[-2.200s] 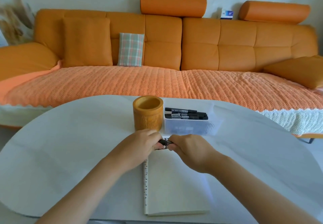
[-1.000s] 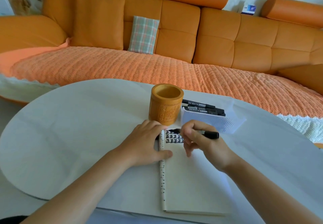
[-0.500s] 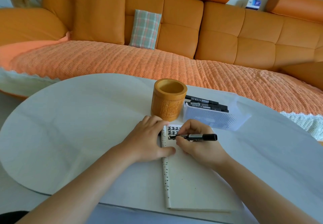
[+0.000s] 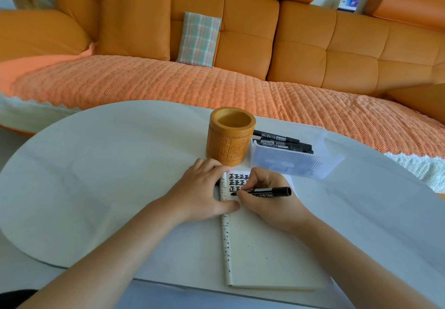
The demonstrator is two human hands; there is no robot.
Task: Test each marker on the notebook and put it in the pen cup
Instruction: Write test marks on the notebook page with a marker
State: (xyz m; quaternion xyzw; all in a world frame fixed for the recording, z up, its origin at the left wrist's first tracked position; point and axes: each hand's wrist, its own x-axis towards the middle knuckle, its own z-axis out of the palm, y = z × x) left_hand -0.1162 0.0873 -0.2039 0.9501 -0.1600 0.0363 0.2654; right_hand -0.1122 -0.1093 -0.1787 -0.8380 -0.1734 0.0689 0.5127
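Under the right hand (image 4: 269, 202): fingers pinch the marker (image 4: 267, 192) over the notebook's (image 4: 265, 260) far end.
Marker axis: nearly level across the head view, tip leftward on the page by black marks (image 4: 238, 181), tail rightward.
Left hand (image 4: 199, 193): fingers relaxed, pressing the notebook's spine edge.
Beyond both hands: upright pen cup (image 4: 230, 140); clear box (image 4: 289, 164) of other markers (image 4: 281, 140).
Open room: table (image 4: 96, 176) stretches left of the left hand to its curved edge.

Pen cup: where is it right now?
Head view, centre of frame: the pen cup stands upright on the white table, just beyond the left hand and immediately left of the clear marker tray.
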